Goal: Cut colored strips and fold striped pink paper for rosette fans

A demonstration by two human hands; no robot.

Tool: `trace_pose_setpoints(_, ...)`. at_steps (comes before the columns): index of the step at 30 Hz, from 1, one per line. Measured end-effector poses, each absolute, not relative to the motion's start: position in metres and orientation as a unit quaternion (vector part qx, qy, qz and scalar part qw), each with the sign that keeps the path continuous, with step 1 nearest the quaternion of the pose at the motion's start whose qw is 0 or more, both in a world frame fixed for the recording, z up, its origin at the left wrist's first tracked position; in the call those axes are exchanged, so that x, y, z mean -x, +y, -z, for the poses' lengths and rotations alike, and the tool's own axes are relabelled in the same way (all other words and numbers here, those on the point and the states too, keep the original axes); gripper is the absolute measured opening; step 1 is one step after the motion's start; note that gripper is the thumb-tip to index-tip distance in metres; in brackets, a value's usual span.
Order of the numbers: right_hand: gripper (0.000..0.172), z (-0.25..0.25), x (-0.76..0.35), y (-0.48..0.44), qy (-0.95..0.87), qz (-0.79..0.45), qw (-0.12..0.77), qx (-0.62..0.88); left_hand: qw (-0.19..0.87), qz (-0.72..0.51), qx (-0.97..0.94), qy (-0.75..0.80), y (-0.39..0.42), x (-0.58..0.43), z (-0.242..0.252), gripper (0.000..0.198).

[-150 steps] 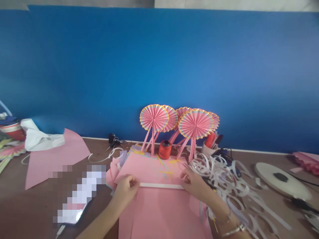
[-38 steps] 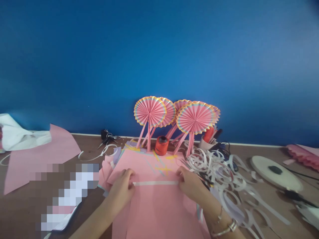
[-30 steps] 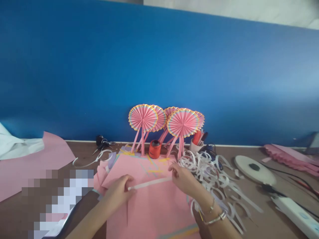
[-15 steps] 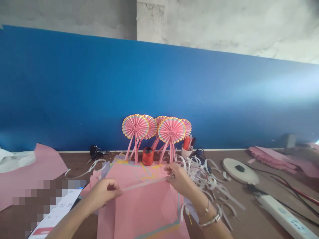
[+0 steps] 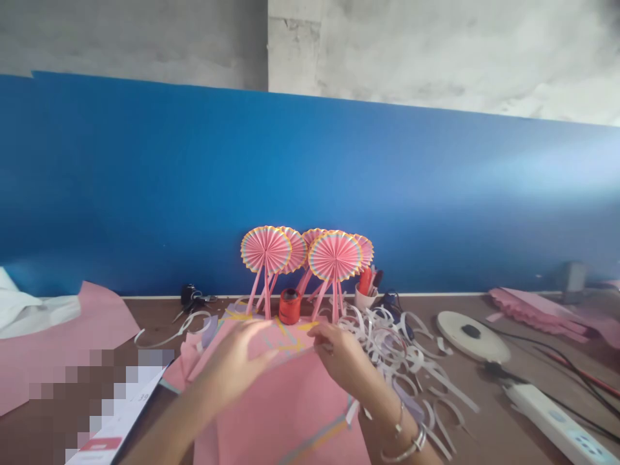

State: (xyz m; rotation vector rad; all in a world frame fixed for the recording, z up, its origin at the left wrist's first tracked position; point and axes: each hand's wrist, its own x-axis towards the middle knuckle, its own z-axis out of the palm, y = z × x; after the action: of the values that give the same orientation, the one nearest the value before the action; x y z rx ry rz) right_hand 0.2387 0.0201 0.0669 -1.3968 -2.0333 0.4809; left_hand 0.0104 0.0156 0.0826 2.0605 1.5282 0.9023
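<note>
Your left hand (image 5: 238, 359), thumb and fingers now spread, sits closer to your right hand (image 5: 340, 356) than before.

Looks like a small craft workshop, or a craft corner of a bigger room; can't tell which. Evidence: brown desk (image 5: 484, 433) up against a blue panel (image 5: 310, 161), rough blotchy grey wall (image 5: 436, 45) above it. More raw workspace than finished office. Several near-identical pleated fans (image 5: 335, 256) at the back, pink sheets (image 5: 290, 407) layered in front, heap of curled white strips (image 5: 382, 336) to their right, pleated paper (image 5: 537, 313) far right. Cup (image 5: 365, 298) of pen-like tools behind the strips. Power strip (image 5: 557, 420) lying right on the desk. Keys (image 5: 194, 297) and phone (image 5: 140, 391) on the left, in among the materials.
</note>
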Motion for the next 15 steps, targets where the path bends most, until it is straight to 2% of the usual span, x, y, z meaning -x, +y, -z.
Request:
trace_pose_setpoints(2, 0.033, -0.070, -0.233, 0.015, -0.780, -0.167, 0.296, 0.525, 0.230, -0.305, -0.755, 0.533, 0.011, -0.044, -0.080, 0.040)
trace_pose_setpoints(5, 0.033, -0.075, -0.229, 0.008, -0.786, -0.143, 0.280, 0.532, 0.237, -0.254, -0.754, 0.557, 0.013, -0.075, -0.066, 0.022)
trace_pose_setpoints(10, 0.033, -0.080, -0.241, 0.010, -0.758, -0.118, 0.257, 0.588, 0.345, -0.254, -0.726, 0.538, 0.024, -0.072, -0.050, 0.017)
trace_pose_setpoints(15, 0.027, -0.077, -0.250, 0.022, -0.725, -0.235, 0.335, 0.555, 0.476, -0.294, -0.679, 0.475, 0.028, -0.058, -0.053, 0.017)
